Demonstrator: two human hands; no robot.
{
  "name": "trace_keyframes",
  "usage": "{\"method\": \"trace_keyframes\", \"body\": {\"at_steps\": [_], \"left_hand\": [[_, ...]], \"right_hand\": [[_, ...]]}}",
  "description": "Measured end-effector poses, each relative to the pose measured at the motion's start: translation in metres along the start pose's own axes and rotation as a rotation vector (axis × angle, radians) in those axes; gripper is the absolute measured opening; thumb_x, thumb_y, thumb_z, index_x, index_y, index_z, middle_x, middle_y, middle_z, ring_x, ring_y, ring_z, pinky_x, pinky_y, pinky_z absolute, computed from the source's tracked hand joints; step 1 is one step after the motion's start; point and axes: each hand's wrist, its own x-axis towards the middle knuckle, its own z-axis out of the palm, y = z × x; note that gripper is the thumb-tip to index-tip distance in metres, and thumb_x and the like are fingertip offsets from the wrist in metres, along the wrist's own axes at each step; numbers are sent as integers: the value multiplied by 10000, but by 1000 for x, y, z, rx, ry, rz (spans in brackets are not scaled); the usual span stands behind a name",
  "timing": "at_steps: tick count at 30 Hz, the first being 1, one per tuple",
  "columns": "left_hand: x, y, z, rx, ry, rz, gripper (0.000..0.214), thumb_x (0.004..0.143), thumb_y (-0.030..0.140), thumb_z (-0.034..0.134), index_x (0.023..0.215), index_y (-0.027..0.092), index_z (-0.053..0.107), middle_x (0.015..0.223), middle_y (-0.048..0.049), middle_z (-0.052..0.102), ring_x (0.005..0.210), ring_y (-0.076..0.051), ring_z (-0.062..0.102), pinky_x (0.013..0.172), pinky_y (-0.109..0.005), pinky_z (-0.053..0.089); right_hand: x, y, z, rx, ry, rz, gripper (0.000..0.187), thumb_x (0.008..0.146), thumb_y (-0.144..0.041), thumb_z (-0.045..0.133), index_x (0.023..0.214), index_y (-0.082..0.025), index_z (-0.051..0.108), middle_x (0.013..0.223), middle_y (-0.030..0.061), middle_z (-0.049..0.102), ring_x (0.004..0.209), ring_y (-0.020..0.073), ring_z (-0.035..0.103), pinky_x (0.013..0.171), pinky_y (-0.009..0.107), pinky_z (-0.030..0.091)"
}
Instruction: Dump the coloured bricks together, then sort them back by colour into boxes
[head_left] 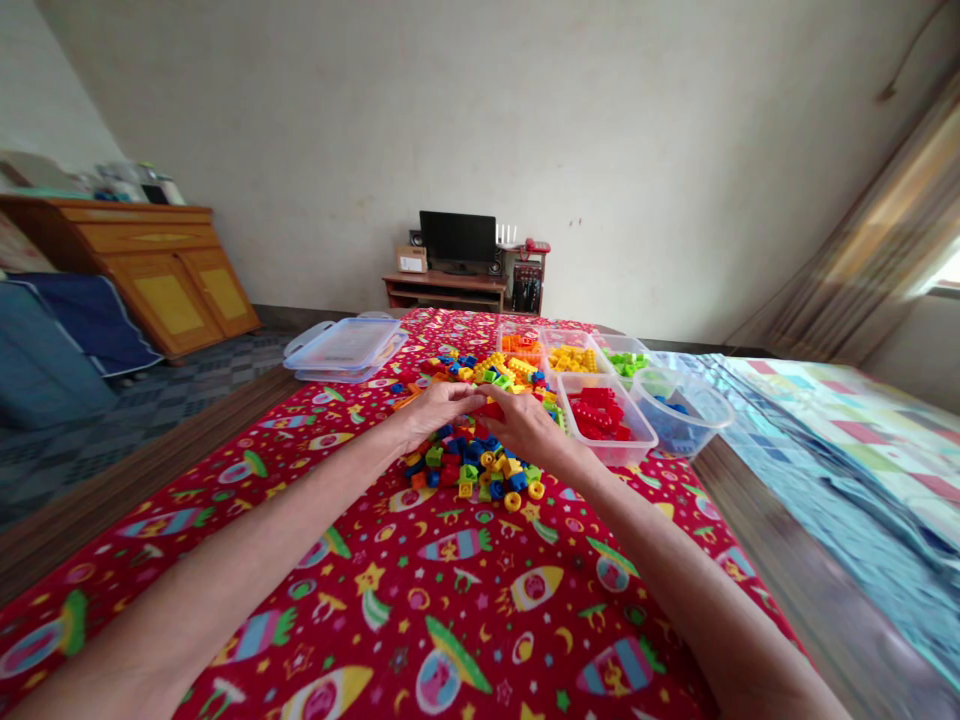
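Note:
Above a mixed pile of toy building blocks [469, 465], my two hands meet with their fingertips together. My right hand [525, 420] is closed around a red building block [491, 410], which shows in part below its fingers. From the left side, my left hand [439, 408] reaches in, its fingers pressed together at the same spot. Whatever sits between the left fingertips is hidden. Yellow, green, blue, red and orange blocks lie loose under and beyond both hands.
Right of the pile stand clear tubs with orange blocks [521, 343], yellow blocks [572, 359], green blocks [626, 363] and red blocks [598, 412]. A round tub [712, 412] holds blue ones. Stacked clear lids [341, 345] lie left on the red patterned cloth [465, 600].

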Motion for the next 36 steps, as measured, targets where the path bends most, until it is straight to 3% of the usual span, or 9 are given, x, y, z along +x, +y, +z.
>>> {"method": "trace_keyframes", "body": {"at_steps": [5, 11, 15, 18, 21, 24, 27, 32, 36], "left_hand": [[0, 0, 0, -84, -46, -26, 502, 571, 540, 817, 849, 147, 674, 820, -28, 702, 759, -149, 632, 686, -249, 478], [1, -4, 1, 9, -65, 21, 513, 614, 601, 759, 824, 145, 656, 756, -16, 698, 693, -153, 632, 640, -251, 481], [9, -8, -8, 304, 1, 207, 516, 749, 657, 587, 847, 157, 672, 795, -33, 715, 756, -201, 654, 662, -278, 496], [15, -15, -16, 639, 94, 383, 422, 810, 556, 565, 928, 172, 691, 906, -51, 727, 832, -219, 657, 745, -295, 495], [15, -26, -19, 928, 49, 447, 266, 815, 409, 603, 921, 190, 711, 922, -57, 720, 873, -228, 649, 812, -313, 484], [13, -33, -17, 1077, 31, 469, 171, 792, 326, 635, 857, 194, 722, 885, -72, 701, 898, -242, 637, 829, -328, 482], [14, -30, -17, 1011, 81, 432, 165, 773, 335, 645, 847, 200, 706, 855, -61, 694, 854, -234, 645, 785, -325, 498], [16, -16, -12, 521, 89, 354, 496, 728, 516, 662, 1073, 170, 580, 879, -60, 714, 806, -217, 678, 684, -299, 525], [8, -7, 1, 489, 142, 406, 535, 716, 507, 678, 1108, 167, 549, 906, -60, 708, 824, -206, 679, 700, -282, 521]], "right_hand": [[0, 3, -5, -51, 44, 98, 235, 903, -231, 496, 1022, -128, 671, 830, 97, 718, 775, 174, 648, 668, 228, 392], [-1, 4, -7, -60, -19, 75, 313, 885, -247, 543, 1167, -135, 621, 885, 84, 719, 808, 174, 646, 693, 234, 399], [-1, 7, -7, -103, 4, 73, 303, 895, -233, 527, 1157, -120, 628, 878, 97, 712, 825, 186, 639, 719, 245, 395], [1, 15, -8, -144, 92, 122, 284, 902, -257, 505, 1102, -120, 653, 838, 98, 704, 828, 199, 634, 731, 257, 394], [2, 21, -8, -151, 113, 146, 274, 881, -253, 528, 1079, -125, 668, 837, 100, 702, 855, 208, 635, 726, 257, 398], [2, 20, -7, -113, 74, 160, 274, 881, -242, 533, 1085, -120, 671, 867, 109, 711, 862, 207, 650, 713, 251, 408], [2, 13, -7, -53, 44, 195, 298, 879, -226, 542, 1135, -126, 657, 896, 108, 722, 861, 202, 666, 712, 245, 421], [2, 5, -9, 106, 56, 170, 259, 860, -183, 564, 1093, -138, 669, 852, 74, 726, 786, 177, 670, 681, 229, 427], [3, 2, -8, 266, 86, 107, 205, 854, -166, 571, 1025, -141, 680, 805, 38, 722, 719, 135, 650, 672, 199, 428]]}}
